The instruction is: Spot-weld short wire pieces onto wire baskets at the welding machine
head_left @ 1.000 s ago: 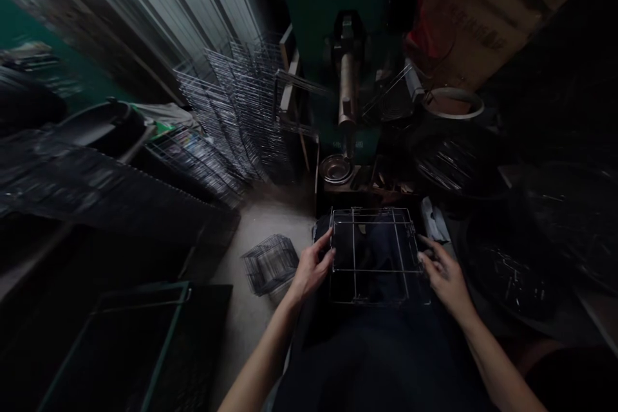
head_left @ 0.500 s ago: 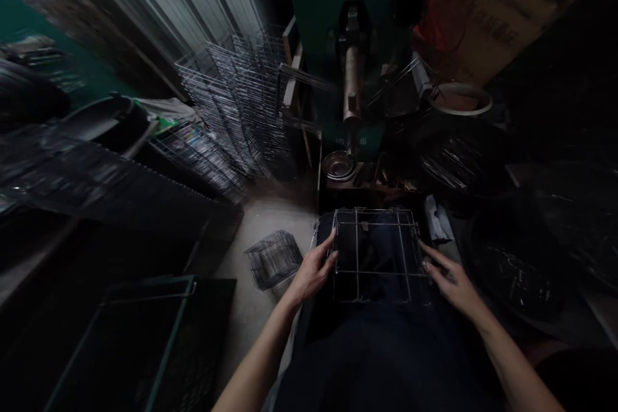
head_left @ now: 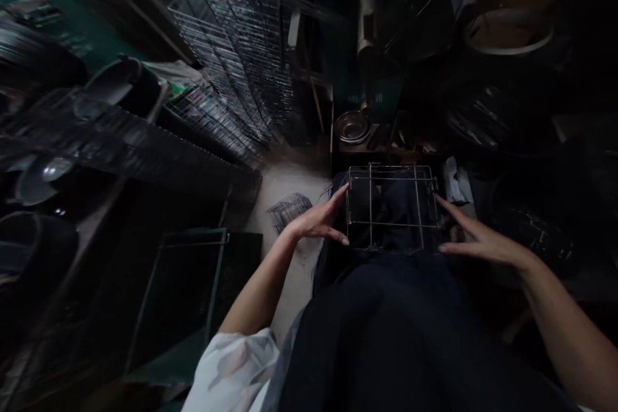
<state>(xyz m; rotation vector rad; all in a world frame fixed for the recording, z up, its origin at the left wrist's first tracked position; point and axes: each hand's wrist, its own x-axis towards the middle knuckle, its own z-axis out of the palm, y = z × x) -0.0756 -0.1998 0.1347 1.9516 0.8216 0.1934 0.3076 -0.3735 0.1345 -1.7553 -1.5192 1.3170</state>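
Observation:
A wire frame (head_left: 371,203), box-like with a few crossing bars, sits in front of my lap over dark clothing. My left hand (head_left: 318,219) is at its left side, fingertips on the upper left wire and thumb near the lower left corner. On the opposite side, my right hand (head_left: 476,238) touches the frame's edge with stretched fingers, its thumb by the lower right corner. Both hands hold the frame between them, thumbs spread from the fingers. Beyond the frame stands a dark green machine with a metal arm (head_left: 367,19).
Stacked wire grids (head_left: 241,45) lean at the back left. A small wire basket (head_left: 290,209) lies on the pale floor (head_left: 294,174). A round metal dish (head_left: 352,127) rests below the machine arm. A green-edged frame (head_left: 215,290) stands at the lower left. A rimmed bucket (head_left: 509,45) is at right.
My view has tipped downward, so the machine and grids sit higher. Both thumbs have moved away from the fingers, toward the frame's lower corners. The frame remains between my hands.

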